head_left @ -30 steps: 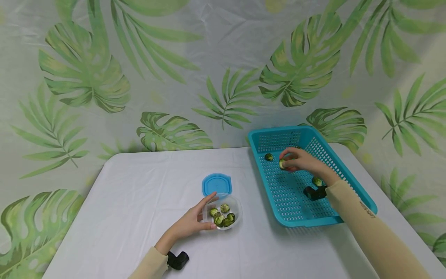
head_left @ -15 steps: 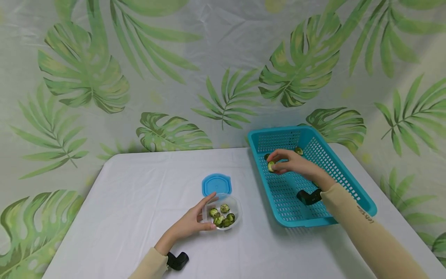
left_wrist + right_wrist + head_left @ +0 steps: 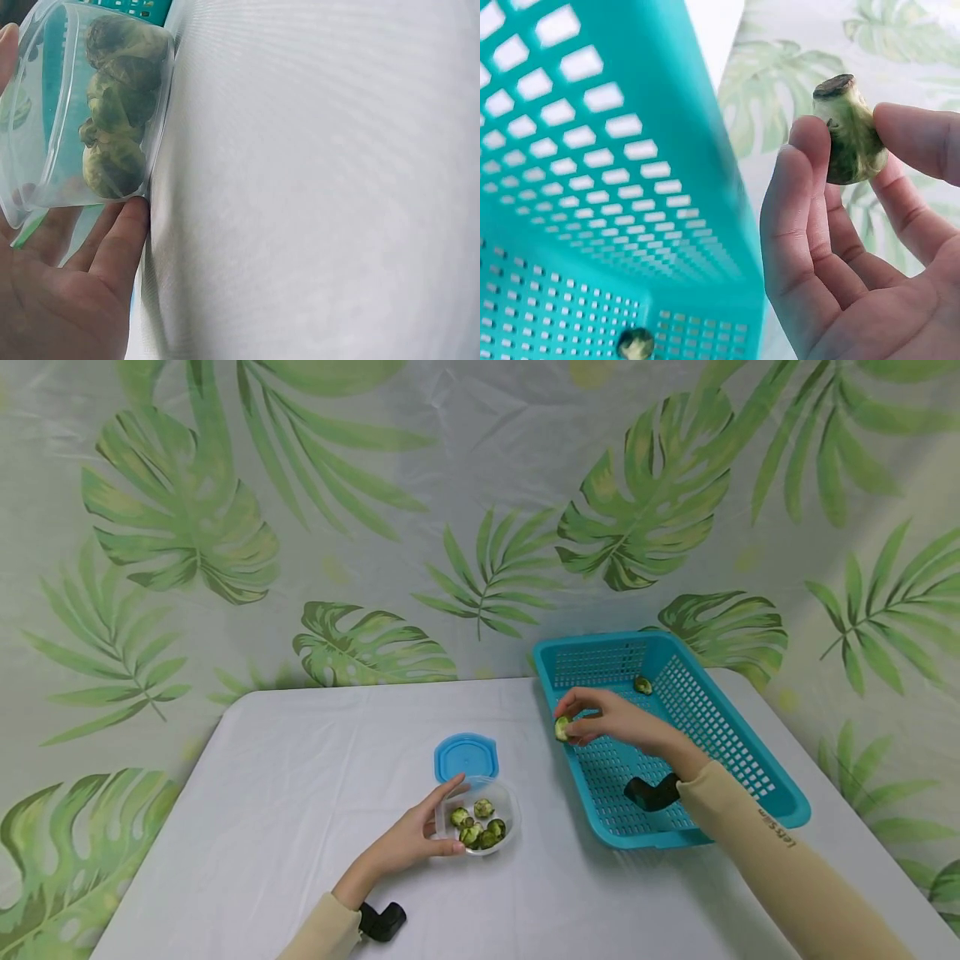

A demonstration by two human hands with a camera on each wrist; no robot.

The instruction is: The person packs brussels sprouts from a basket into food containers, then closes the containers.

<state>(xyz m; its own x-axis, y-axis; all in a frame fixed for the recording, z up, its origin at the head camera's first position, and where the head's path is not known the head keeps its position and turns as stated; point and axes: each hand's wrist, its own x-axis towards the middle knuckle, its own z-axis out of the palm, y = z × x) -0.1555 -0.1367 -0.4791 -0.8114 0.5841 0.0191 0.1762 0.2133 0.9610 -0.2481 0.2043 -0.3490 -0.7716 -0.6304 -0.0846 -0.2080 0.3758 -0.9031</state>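
Between thumb and fingertips, my right hand [image 3: 618,720] pinches a Brussels sprout [image 3: 562,728] over the left rim of the turquoise basket [image 3: 626,841]. In the right wrist view that sprout [image 3: 853,139] shows its brown cut stem end pointing up. My left hand [image 3: 412,839] holds a clear plastic container [image 3: 515,810] at its left side, thumb at the near side and fingers at the far side. Several Brussels sprouts [image 3: 116,105] lie on the container's bottom, seen through its wall in the left wrist view.
Just behind the container, a blue lid [image 3: 467,756] lies on the white tablecloth [image 3: 322,760]. One more sprout [image 3: 642,685] sits in the basket's far part. The right forearm covers part of the basket. A leaf-patterned sheet [image 3: 360,527] hangs behind the table.
My right hand has moved left with its sprout, from over the basket's inside to its left rim. The left hand and the container have stayed in place.
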